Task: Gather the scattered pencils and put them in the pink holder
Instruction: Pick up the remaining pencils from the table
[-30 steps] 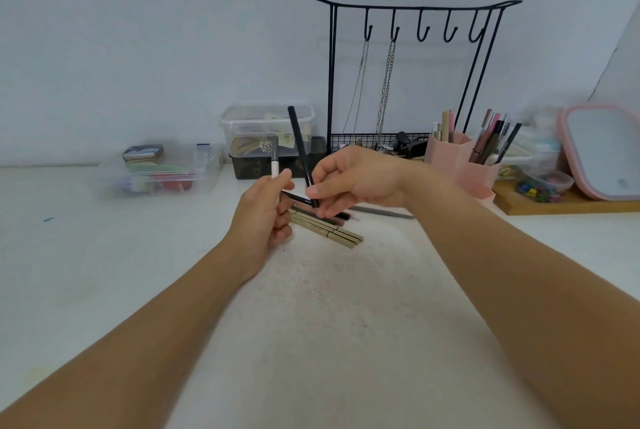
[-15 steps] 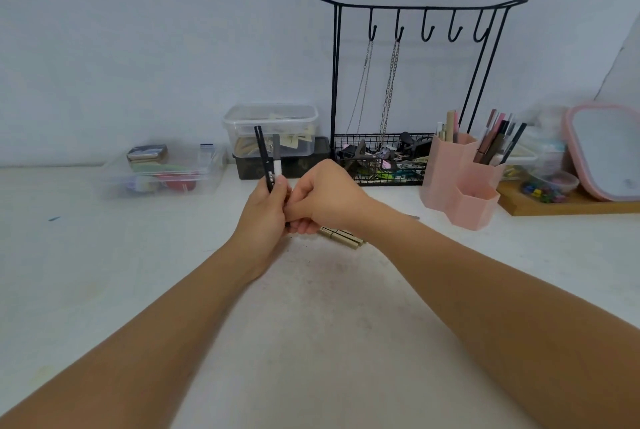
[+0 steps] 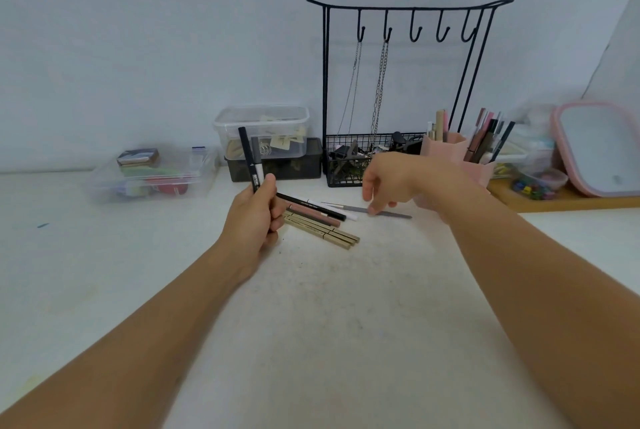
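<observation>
My left hand grips two upright pencils, one black and one grey-and-white. Beside it on the white table lie several more: a black one, a brownish-pink one and gold ones. My right hand hovers with relaxed fingers, its fingertips touching a thin grey pencil that lies flat. The pink holder stands behind my right wrist, partly hidden, with several pencils standing in it.
A black wire jewellery stand with chains and a basket rises behind the pencils. Clear plastic boxes sit at the back left. A pink-framed mirror and a wooden tray are at the right.
My right hand let go of the black pencil, now held by my left hand with the grey one, and moved right to the grey pencil on the table.
</observation>
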Motion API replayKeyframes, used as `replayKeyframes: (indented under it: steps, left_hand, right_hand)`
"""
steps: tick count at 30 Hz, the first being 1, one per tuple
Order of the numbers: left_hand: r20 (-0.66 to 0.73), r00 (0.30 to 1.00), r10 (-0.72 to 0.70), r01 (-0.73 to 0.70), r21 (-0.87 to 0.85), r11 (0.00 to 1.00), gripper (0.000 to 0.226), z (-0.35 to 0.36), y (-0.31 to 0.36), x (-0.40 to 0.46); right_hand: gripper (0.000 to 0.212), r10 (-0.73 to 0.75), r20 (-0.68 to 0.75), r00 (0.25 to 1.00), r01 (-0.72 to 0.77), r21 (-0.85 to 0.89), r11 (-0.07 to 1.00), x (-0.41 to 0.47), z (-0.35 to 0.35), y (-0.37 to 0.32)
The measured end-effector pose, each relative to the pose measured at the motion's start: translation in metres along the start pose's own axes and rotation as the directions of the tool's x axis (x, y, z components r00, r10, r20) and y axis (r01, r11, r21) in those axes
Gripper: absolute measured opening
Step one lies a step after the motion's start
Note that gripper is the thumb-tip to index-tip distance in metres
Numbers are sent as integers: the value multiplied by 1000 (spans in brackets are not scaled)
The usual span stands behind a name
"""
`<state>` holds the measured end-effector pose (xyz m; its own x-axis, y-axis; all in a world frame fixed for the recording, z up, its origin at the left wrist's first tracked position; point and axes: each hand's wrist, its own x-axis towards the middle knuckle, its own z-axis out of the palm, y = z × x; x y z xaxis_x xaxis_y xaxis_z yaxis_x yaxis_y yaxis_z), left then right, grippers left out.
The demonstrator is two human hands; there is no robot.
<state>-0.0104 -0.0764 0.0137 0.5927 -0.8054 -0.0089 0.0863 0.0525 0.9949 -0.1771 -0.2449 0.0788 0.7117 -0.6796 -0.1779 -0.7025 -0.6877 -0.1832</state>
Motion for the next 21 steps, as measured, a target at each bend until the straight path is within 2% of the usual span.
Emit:
replayKeyframes:
  steps: [5,9,13,15,17,21]
  left_hand:
    - [30,999,12,-11,-11,1000,31,-2,0,1]
    - [54,998,19,-18,-16,1000,28,-2,-2,1]
    - [60,998,-1,4,-47,999,26,-2,-1,1]
    - [64,998,-8,11,-54,998,25,-2,0,1]
    - [73,997,-10,15,-65,998,25,-2,0,2]
    - [125,992,-6,20,-112,993,27,-2,0,1]
  right_hand:
    - [15,62,50,997,-62,-5,998,4,4,12]
    - [2,62,69,996,-62,-11,998,6,6,11]
    - [5,48,82,995,-50,28,998,4,2,13]
    - [8,4,37,999,-9,131,991,1,-4,12]
    - [7,-72,6,997,66,321,945,-4,-9,3]
    - [5,-269,10,963,184,703,687,-14,-8,-32]
